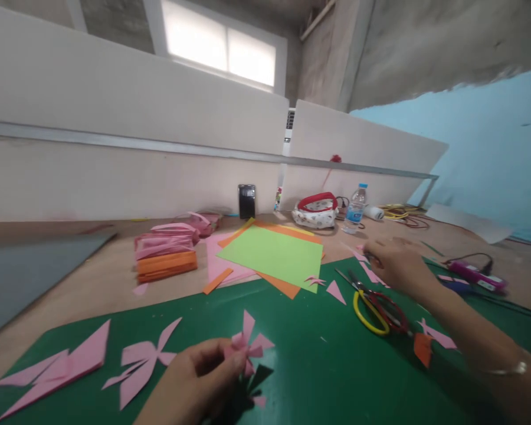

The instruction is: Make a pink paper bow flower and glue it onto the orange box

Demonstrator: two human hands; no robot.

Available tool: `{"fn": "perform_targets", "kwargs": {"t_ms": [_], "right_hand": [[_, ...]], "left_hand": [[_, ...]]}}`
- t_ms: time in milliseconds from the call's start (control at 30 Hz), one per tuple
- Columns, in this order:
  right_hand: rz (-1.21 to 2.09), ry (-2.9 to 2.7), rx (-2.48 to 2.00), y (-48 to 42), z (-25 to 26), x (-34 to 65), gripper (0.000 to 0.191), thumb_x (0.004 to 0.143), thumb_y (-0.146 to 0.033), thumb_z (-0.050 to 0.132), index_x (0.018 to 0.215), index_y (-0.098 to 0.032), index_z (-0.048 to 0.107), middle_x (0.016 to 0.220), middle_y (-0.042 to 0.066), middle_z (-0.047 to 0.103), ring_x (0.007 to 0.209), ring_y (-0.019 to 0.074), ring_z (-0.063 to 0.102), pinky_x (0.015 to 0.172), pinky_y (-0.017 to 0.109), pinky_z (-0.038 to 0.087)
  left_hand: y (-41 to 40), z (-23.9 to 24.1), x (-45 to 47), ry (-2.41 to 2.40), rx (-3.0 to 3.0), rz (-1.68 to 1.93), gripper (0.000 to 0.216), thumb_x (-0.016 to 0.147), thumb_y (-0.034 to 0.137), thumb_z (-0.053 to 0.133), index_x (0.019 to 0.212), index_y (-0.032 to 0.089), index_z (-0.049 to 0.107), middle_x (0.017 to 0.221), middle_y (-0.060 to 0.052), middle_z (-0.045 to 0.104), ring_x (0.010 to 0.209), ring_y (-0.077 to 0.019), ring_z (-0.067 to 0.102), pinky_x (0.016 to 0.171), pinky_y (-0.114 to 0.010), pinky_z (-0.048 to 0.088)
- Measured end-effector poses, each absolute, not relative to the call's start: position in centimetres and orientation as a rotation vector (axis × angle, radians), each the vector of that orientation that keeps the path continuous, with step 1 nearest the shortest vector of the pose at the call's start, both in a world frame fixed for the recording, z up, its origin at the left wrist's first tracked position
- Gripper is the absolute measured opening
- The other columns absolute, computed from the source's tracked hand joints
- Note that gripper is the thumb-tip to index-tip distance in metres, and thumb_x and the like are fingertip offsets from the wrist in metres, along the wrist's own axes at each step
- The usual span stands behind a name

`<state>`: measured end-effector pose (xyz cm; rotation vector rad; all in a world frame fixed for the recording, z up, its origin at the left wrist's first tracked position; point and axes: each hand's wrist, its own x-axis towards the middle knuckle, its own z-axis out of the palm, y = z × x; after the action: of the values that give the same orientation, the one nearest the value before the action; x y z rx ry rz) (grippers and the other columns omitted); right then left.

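Note:
My left hand (207, 372) pinches a pink paper flower (248, 348) between thumb and fingers, low over the green mat (292, 330). To its left lie a cut pink paper flower shape (144, 360) and folded pink paper pieces (66, 369). My right hand (392, 260) is farther off at the mat's back right edge, its fingers curled in; a small dark thing shows at the fingertips, too unclear to name. Just in front of it rest scissors (374, 307) with yellow and red handles. Pink paper scraps (336, 292) lie nearby.
Behind the mat are green and orange paper sheets (274, 251), pink paper bundles (166, 239) and an orange bundle (168, 267). A phone (246, 202), a pouch (315, 212) and a water bottle (356, 209) stand along the back. A purple glue gun (478, 275) lies at right.

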<state>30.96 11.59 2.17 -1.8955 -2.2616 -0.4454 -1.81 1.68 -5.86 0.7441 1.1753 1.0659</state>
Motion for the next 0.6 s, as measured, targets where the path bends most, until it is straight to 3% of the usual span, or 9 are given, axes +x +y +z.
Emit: {"fn": "perform_targets", "kwargs": {"t_ms": [67, 133, 200, 267, 367, 433, 500, 600], "right_hand": [[-0.257, -2.231, -1.556, 10.5, 3.0, 28.2, 0.031, 0.081, -0.014, 0.048, 0.107, -0.022, 0.062, 0.091, 0.008, 0.066, 0.082, 0.0218, 0.062, 0.067, 0.031, 0.047], [0.132, -2.185, -1.232, 9.8, 3.4, 25.3, 0.029, 0.076, -0.015, 0.049, 0.099, -0.022, 0.065, 0.089, 0.006, 0.066, 0.077, 0.0196, 0.064, 0.061, 0.028, 0.050], [0.478, -2.206, -1.111, 9.8, 3.2, 22.9, 0.028, 0.070, -0.010, 0.048, 0.089, -0.019, 0.067, 0.088, 0.006, 0.066, 0.072, 0.0175, 0.065, 0.056, 0.025, 0.051], [0.618, -2.346, -1.149, 10.3, 2.6, 21.4, 0.031, 0.066, -0.005, 0.046, 0.083, -0.017, 0.068, 0.085, 0.005, 0.067, 0.071, 0.0157, 0.065, 0.056, 0.023, 0.050], [0.524, -2.546, -1.263, 11.1, 1.1, 21.5, 0.031, 0.067, -0.002, 0.046, 0.079, -0.019, 0.070, 0.078, 0.004, 0.069, 0.074, 0.0172, 0.065, 0.064, 0.025, 0.048], [0.433, -2.580, -1.337, 11.1, -0.1, 22.4, 0.030, 0.070, -0.002, 0.047, 0.079, -0.020, 0.070, 0.077, 0.007, 0.070, 0.078, 0.0215, 0.065, 0.067, 0.029, 0.047], [0.329, -2.635, -1.423, 10.7, -1.2, 23.2, 0.035, 0.070, 0.000, 0.045, 0.088, -0.019, 0.068, 0.087, 0.010, 0.070, 0.085, 0.0255, 0.064, 0.071, 0.032, 0.045], [0.202, -2.676, -1.530, 10.2, -1.7, 23.4, 0.040, 0.077, -0.003, 0.043, 0.109, -0.019, 0.061, 0.107, 0.014, 0.065, 0.095, 0.0277, 0.061, 0.075, 0.035, 0.043]], "left_hand": [[1.6, -5.2, -2.1, 1.142, 0.727, 1.074, 0.027, 0.051, 0.035, 0.083, 0.059, 0.015, 0.067, 0.060, -0.004, 0.064, 0.055, -0.0126, 0.055, 0.054, -0.022, 0.046], [1.6, -4.7, -2.6, 1.097, 0.664, 1.097, 0.023, 0.051, 0.029, 0.083, 0.061, 0.015, 0.067, 0.057, -0.002, 0.061, 0.051, -0.0079, 0.051, 0.049, -0.016, 0.039], [1.6, -4.4, -3.0, 1.061, 0.587, 1.119, 0.021, 0.051, 0.025, 0.082, 0.061, 0.014, 0.067, 0.055, 0.001, 0.058, 0.048, -0.0055, 0.047, 0.048, -0.014, 0.036], [1.6, -4.5, -3.2, 1.052, 0.562, 1.137, 0.022, 0.050, 0.026, 0.082, 0.062, 0.013, 0.067, 0.056, 0.001, 0.058, 0.048, -0.0045, 0.045, 0.048, -0.014, 0.033], [1.8, -5.2, -3.1, 1.095, 0.643, 1.130, 0.028, 0.052, 0.035, 0.082, 0.061, 0.012, 0.068, 0.053, 0.001, 0.056, 0.043, -0.0020, 0.033, 0.043, -0.015, 0.021], [2.1, -5.9, -3.0, 1.114, 0.724, 1.115, 0.033, 0.054, 0.042, 0.080, 0.060, 0.012, 0.068, 0.043, 0.005, 0.046, 0.040, -0.0023, 0.025, 0.043, -0.018, 0.014], [2.3, -6.4, -3.0, 1.123, 0.789, 1.099, 0.035, 0.057, 0.046, 0.078, 0.061, 0.013, 0.069, 0.037, 0.008, 0.035, 0.039, -0.0035, 0.021, 0.043, -0.020, 0.010], [2.5, -6.7, -3.1, 1.107, 0.809, 1.114, 0.036, 0.060, 0.047, 0.075, 0.063, 0.012, 0.070, 0.039, 0.009, 0.032, 0.040, -0.0035, 0.019, 0.044, -0.021, 0.008]]}}
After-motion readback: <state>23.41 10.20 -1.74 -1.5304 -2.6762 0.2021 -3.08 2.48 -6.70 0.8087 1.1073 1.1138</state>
